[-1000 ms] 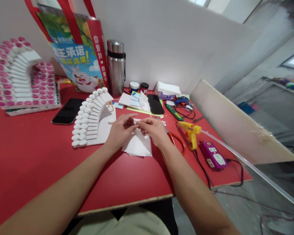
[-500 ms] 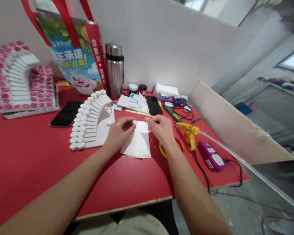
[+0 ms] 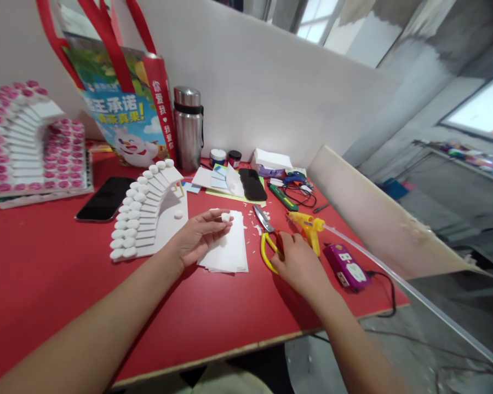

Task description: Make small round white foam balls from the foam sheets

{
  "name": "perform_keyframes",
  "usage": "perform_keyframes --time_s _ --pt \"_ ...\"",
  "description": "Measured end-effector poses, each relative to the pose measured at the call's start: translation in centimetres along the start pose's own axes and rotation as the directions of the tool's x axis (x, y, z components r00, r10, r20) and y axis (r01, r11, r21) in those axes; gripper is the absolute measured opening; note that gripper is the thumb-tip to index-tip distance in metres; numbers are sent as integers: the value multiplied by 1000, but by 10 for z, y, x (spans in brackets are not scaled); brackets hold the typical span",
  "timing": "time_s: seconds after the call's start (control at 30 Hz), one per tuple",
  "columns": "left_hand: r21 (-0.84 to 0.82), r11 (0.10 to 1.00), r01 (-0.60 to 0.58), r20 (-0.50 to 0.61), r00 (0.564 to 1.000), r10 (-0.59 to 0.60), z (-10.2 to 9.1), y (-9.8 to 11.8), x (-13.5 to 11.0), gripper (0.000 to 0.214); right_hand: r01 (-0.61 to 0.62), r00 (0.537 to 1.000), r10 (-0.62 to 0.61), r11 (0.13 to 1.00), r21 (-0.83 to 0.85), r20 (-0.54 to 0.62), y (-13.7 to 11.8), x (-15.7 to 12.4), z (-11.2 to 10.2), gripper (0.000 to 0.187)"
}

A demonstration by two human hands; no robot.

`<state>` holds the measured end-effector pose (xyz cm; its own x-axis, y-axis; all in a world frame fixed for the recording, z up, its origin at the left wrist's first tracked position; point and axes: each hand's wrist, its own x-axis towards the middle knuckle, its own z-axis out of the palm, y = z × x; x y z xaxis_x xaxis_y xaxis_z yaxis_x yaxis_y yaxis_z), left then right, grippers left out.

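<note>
Between the fingertips of my left hand (image 3: 205,232) is a small white rolled piece (image 3: 225,218), held above a stack of white paper strips (image 3: 225,251). My right hand (image 3: 299,265) is over the scissors (image 3: 264,249), its thumb at the yellow loop and its curled fingers covering most of the red one. The scissors' blades lie on the table, pointing away from me. Close to the right of that hand lies a yellow glue gun (image 3: 312,230) with a long clear glue stick. Left of my left hand stands a curved white stair model (image 3: 148,213) edged with white oval pieces.
White paper scraps (image 3: 254,225) litter the red table (image 3: 197,323). A purple power socket (image 3: 347,268) sits at right. Behind are a green cutter (image 3: 283,197), a black phone-like object (image 3: 252,185), a steel flask (image 3: 188,128), a bag (image 3: 127,109) and a pink-and-white model (image 3: 24,148).
My right hand has left the paper and moved right and toward me, onto the scissors. My left hand has turned, showing the white rolled piece at its fingertips. The camera view has shifted slightly.
</note>
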<state>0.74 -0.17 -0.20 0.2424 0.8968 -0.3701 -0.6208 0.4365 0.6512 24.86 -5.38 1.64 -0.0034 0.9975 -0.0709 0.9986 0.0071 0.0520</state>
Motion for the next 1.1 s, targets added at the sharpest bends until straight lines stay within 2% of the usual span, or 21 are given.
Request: perform_keyframes --time_s 0.07,0.17,0.23,0.37,0.53,0.73,0.83,0.97,1.1 --pt "-36 999 21 -12 1000 -22 -1 0 0 26 -37 998 35 999 21 49 0 9 -3 36" --pt "-88 996 -9 -21 1000 7 -3 0 3 13 -85 988 81 996 24 128 0 20 -8 35" --pt "-102 994 -27 -34 999 24 -3 1 4 15 -97 983 93 995 18 158 -1 22 -10 34" --pt "-110 994 -10 -22 1000 7 -4 1 4 17 -78 988 71 996 49 136 0 16 -9 34" --pt "-78 995 58 40 998 -55 -4 0 2 19 31 994 -35 999 37 104 1 12 -10 39" --pt "-108 994 27 -6 1000 -28 -2 -1 2 24 -110 970 98 993 44 224 -5 26 -16 37" --pt "-117 993 31 -11 999 -32 -3 -1 2 22 -136 971 119 989 67 205 0 29 -11 39" --pt "-137 990 37 8 999 -36 -4 -1 2 18 -20 993 -4 980 200 120 17 23 -4 47" --pt "-148 988 40 32 999 -36 -4 -1 2 18 82 992 -117 860 504 37 22 8 -4 43"
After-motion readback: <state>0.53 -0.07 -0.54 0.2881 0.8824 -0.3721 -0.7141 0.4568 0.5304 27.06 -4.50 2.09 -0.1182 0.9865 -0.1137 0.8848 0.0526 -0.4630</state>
